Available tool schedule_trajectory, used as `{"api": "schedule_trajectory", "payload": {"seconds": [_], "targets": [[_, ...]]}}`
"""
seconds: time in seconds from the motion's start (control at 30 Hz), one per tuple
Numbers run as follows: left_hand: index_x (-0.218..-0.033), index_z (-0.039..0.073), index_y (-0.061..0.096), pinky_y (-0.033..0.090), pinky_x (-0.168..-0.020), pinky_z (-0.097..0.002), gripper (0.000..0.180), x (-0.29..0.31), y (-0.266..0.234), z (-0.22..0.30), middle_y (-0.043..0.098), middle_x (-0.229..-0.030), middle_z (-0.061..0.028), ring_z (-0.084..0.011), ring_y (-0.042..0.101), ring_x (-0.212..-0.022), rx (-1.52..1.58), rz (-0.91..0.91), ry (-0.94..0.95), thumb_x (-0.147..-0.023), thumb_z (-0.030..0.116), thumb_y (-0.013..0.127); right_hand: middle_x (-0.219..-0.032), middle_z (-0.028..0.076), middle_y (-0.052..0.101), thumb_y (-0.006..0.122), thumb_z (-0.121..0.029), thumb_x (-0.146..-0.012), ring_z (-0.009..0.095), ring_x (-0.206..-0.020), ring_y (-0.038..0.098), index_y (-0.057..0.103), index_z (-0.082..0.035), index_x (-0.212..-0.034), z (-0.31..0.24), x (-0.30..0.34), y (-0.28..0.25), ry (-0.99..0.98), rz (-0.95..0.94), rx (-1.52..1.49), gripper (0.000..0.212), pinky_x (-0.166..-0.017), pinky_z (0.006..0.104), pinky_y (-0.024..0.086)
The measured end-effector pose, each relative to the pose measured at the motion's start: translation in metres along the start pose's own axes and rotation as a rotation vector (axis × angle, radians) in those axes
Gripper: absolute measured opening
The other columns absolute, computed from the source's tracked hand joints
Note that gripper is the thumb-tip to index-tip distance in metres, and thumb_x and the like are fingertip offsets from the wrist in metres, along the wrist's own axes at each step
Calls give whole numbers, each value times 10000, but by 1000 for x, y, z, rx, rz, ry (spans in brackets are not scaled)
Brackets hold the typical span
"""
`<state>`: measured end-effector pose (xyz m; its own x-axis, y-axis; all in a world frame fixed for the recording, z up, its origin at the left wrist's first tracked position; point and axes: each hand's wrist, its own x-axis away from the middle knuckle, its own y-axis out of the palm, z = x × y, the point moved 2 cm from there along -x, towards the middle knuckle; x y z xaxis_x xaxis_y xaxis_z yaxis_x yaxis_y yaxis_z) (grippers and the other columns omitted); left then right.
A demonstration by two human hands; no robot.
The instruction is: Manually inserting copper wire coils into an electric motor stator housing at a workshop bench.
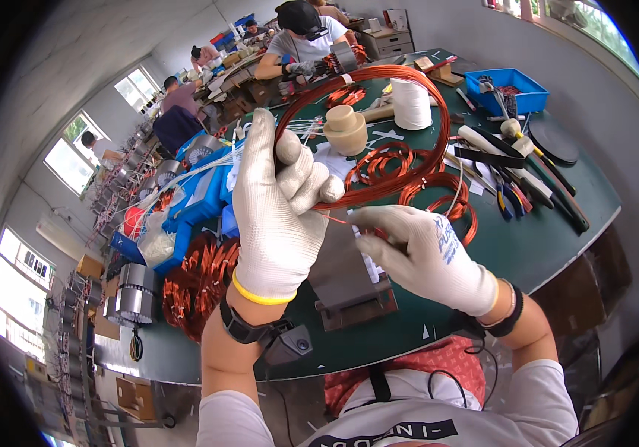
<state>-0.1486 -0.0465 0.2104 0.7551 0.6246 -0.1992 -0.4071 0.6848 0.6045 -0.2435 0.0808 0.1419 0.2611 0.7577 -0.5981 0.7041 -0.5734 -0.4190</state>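
My left hand (278, 208), in a white knit glove with a yellow cuff, is closed around a large hoop of copper wire (444, 127). The hoop is raised above the table and tilts away from me. At its near lower side a thin loose wire end (334, 219) sticks out toward my right hand (427, 257). That hand, also gloved, is closed, thumb and fingertips together at this end. Below the hands sits a grey metal plate or block (345, 279), partly covered, with a white strip (368, 257) beside it. More copper coils (388, 164) lie beyond the hoop.
A green-topped table (558, 223) carries a white thread spool (412, 104), a cream cylindrical block (345, 132), pliers (509, 195), mallets and a blue bin (517, 93). Bundled copper coils (200, 287) and metal stators (139, 287) stand at left. A co-worker (308, 45) sits across the table.
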Motion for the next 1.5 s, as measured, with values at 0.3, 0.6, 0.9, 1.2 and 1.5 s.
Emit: {"api": "schedule_trajectory", "payload": {"seconds": [0.3, 0.6, 0.9, 1.2, 1.5], "targets": [[-650, 178, 484, 333, -526, -249, 467, 10, 0, -8, 298, -457, 79, -66, 278, -402, 89, 29, -33, -1024, 455, 449, -805, 148, 666, 663, -144, -880, 321, -716, 656, 689, -55, -967, 0, -3, 14, -110, 169, 67, 127, -610, 366, 518], [-664, 190, 419, 406, -576, -305, 438, 1, -8, -3, 261, -509, 74, -102, 292, -463, -98, 97, -96, -999, 465, 487, -1045, 84, 650, 867, -243, -544, 283, -939, 620, 681, -62, -967, -39, -7, -26, -308, 280, 752, 496, -815, 417, 492], [-676, 168, 429, 340, -536, -257, 421, -9, 15, -7, 247, -491, 79, -65, 229, -437, -365, 88, -198, -1001, 421, 515, -789, 90, 630, 645, -186, -887, 185, -692, 593, 633, 29, -1014, 16, -69, -36, 123, -706, -64, 250, -682, 302, 490], [-1250, 41, 583, 515, -694, -313, 428, -30, -2, 2, 620, -751, -25, -181, 577, -622, -1365, -335, 731, -930, 321, 631, -812, 110, 625, 616, -95, -873, 247, -768, 609, 605, 18, -982, 21, -36, -16, 172, -293, -185, 158, -717, 328, 487], [-1244, 112, 600, 513, -683, -374, 456, -3, 33, 1, 632, -850, -118, -300, 627, -754, -2428, -563, 1101, -803, 12, 661, -927, 73, 612, 669, 106, -743, 130, -732, 597, 236, -83, -1491, 36, -15, -12, 58, 101, -487, 885, -627, 247, 483]]}}
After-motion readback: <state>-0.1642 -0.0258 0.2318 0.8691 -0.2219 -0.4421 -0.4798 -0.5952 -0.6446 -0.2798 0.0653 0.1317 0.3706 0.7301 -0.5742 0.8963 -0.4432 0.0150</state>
